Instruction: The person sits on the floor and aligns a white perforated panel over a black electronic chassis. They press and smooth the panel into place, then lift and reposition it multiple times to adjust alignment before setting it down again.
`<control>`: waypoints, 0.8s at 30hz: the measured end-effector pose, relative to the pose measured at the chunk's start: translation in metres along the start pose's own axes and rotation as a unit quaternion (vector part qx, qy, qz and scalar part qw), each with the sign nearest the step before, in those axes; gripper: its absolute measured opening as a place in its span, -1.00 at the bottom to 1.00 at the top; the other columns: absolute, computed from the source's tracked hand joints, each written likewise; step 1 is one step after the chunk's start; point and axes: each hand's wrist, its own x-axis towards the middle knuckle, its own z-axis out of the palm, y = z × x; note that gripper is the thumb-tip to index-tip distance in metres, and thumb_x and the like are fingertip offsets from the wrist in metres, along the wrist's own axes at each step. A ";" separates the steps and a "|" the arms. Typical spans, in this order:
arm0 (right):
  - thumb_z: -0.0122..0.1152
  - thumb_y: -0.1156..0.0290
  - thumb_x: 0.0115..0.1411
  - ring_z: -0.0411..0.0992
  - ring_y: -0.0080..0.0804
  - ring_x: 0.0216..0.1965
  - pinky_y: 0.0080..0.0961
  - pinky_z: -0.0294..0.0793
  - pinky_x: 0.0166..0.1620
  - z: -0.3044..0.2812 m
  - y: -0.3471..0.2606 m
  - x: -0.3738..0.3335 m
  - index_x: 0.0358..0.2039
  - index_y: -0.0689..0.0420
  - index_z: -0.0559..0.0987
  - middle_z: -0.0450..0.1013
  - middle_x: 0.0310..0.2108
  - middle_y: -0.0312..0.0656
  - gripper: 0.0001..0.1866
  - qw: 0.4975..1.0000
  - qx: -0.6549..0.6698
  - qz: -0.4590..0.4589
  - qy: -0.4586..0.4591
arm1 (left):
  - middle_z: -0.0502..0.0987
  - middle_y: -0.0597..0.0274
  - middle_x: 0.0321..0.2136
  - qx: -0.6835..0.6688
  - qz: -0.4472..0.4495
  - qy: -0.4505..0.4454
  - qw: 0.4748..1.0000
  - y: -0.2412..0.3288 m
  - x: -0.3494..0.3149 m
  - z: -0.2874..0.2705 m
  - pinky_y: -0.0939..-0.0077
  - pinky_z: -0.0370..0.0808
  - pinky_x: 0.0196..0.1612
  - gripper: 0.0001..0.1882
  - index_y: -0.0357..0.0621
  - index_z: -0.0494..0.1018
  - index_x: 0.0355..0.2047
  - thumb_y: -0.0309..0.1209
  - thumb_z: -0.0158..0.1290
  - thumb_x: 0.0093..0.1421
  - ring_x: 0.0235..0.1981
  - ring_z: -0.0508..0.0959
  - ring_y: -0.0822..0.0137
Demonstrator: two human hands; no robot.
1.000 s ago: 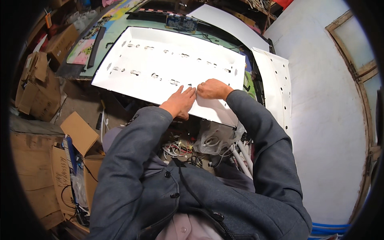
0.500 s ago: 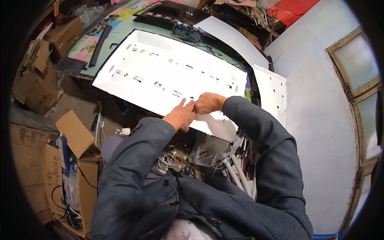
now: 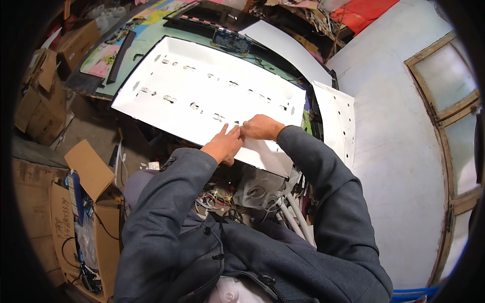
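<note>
Working just below the middle of the frame, we have both hands meeting on the near edge of a large white panel [image 3: 202, 96] that lies tilted from upper left to centre right. Our left hand [image 3: 222, 146] rests flat on the sheet, its fingers [image 3: 228, 132] extended and close together, tips touching the right hand. Our right hand [image 3: 258, 127] is curled, knuckles up; it seems to pinch something small at the panel's surface, though the fingertips are too small for us to tell. Rows of small cut-outs run across the panel.

A second white perforated sheet [image 3: 336, 121] leans just right of it. At upper centre sits a blue circuit board [image 3: 231, 41]. Cardboard boxes [image 3: 83, 202] fill the lower left, and a tangle of wires [image 3: 222, 199] lies below our hands.
</note>
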 end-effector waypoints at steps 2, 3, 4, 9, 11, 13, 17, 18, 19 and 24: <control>0.23 0.39 0.17 0.62 -0.15 -0.35 -0.27 0.61 -0.30 0.002 0.004 -0.009 -0.44 0.18 0.61 0.56 -0.40 -0.14 -0.86 0.999 0.023 0.034 0.027 | 0.03 -0.23 0.43 0.000 0.005 0.005 1.000 0.000 0.001 0.002 -0.09 -0.07 0.49 0.00 -0.35 0.15 0.35 -0.30 0.27 -0.12 0.49 -0.01 -0.03; 0.23 0.40 0.17 0.61 -0.15 -0.33 -0.27 0.61 -0.27 0.007 0.007 -0.014 -0.41 0.18 0.61 0.56 -0.37 -0.14 -0.88 0.998 0.012 0.050 0.032 | 0.03 -0.22 0.43 0.006 0.008 0.005 1.000 0.001 0.003 0.001 -0.09 -0.07 0.49 0.01 -0.35 0.13 0.36 -0.31 0.27 -0.12 0.49 -0.02 -0.03; 0.23 0.41 0.17 0.61 -0.14 -0.30 -0.27 0.61 -0.25 0.011 0.010 -0.018 -0.38 0.18 0.61 0.55 -0.34 -0.14 -0.89 0.997 0.001 0.067 0.037 | 0.02 -0.22 0.43 0.013 0.011 0.004 1.000 0.001 0.004 0.001 -0.09 -0.07 0.49 0.03 -0.34 0.11 0.37 -0.31 0.26 -0.12 0.50 -0.02 -0.03; 0.22 0.43 0.18 0.62 -0.18 -0.30 -0.30 0.63 -0.27 0.016 0.013 -0.019 -0.38 0.17 0.61 0.55 -0.35 -0.16 -0.90 0.999 -0.025 0.040 0.018 | 0.00 -0.20 0.44 0.001 0.004 -0.002 1.000 0.000 0.005 0.001 -0.09 -0.06 0.49 0.03 -0.32 0.12 0.37 -0.30 0.27 -0.13 0.50 -0.03 -0.02; 0.22 0.43 0.18 0.62 -0.20 -0.31 -0.31 0.64 -0.27 0.015 0.016 -0.018 -0.39 0.17 0.61 0.54 -0.35 -0.17 -0.91 0.998 -0.051 0.035 -0.001 | 0.00 -0.20 0.44 0.001 0.005 -0.001 1.000 0.000 0.006 0.000 -0.09 -0.06 0.49 0.03 -0.31 0.12 0.37 -0.30 0.28 -0.13 0.50 -0.03 -0.01; 0.22 0.43 0.18 0.62 -0.21 -0.31 -0.33 0.64 -0.28 0.015 0.016 -0.015 -0.39 0.17 0.61 0.54 -0.35 -0.17 -0.91 0.997 -0.067 0.035 -0.029 | -0.01 -0.20 0.44 0.004 0.006 0.005 1.000 0.000 0.004 0.002 -0.09 -0.07 0.49 0.03 -0.31 0.13 0.37 -0.28 0.29 -0.13 0.50 -0.03 -0.02; 0.22 0.43 0.15 0.61 -0.22 -0.31 -0.33 0.63 -0.27 0.021 0.015 -0.019 -0.38 0.15 0.60 0.53 -0.37 -0.18 -0.92 0.998 -0.054 0.024 0.017 | 0.01 -0.21 0.44 -0.004 0.007 0.000 1.000 0.000 0.004 -0.001 -0.09 -0.06 0.49 0.05 -0.32 0.13 0.36 -0.28 0.32 -0.14 0.50 -0.03 -0.02; 0.22 0.44 0.14 0.61 -0.21 -0.31 -0.33 0.62 -0.27 0.024 0.017 -0.020 -0.38 0.14 0.60 0.53 -0.38 -0.19 -0.93 0.998 -0.036 0.019 0.042 | 0.01 -0.21 0.44 -0.001 0.007 0.002 1.000 0.000 0.003 -0.001 -0.09 -0.06 0.49 0.05 -0.32 0.13 0.36 -0.28 0.33 -0.15 0.50 -0.03 -0.02; 0.21 0.44 0.14 0.60 -0.21 -0.31 -0.33 0.61 -0.26 0.026 0.018 -0.020 -0.38 0.14 0.59 0.52 -0.39 -0.19 -0.93 0.998 -0.019 0.014 0.066 | 0.01 -0.21 0.44 0.001 0.007 0.005 1.000 0.000 0.002 -0.002 -0.09 -0.06 0.49 0.06 -0.32 0.13 0.36 -0.28 0.33 -0.15 0.50 -0.03 -0.02; 0.20 0.50 0.13 0.59 -0.18 -0.29 -0.30 0.60 -0.22 0.034 0.019 -0.023 -0.37 0.12 0.59 0.53 -0.39 -0.20 -0.95 0.991 0.028 0.100 0.084 | 0.01 -0.20 0.44 -0.006 0.003 -0.009 1.000 0.002 0.001 -0.006 -0.08 -0.05 0.49 0.06 -0.30 0.12 0.37 -0.31 0.33 -0.16 0.49 -0.01 -0.01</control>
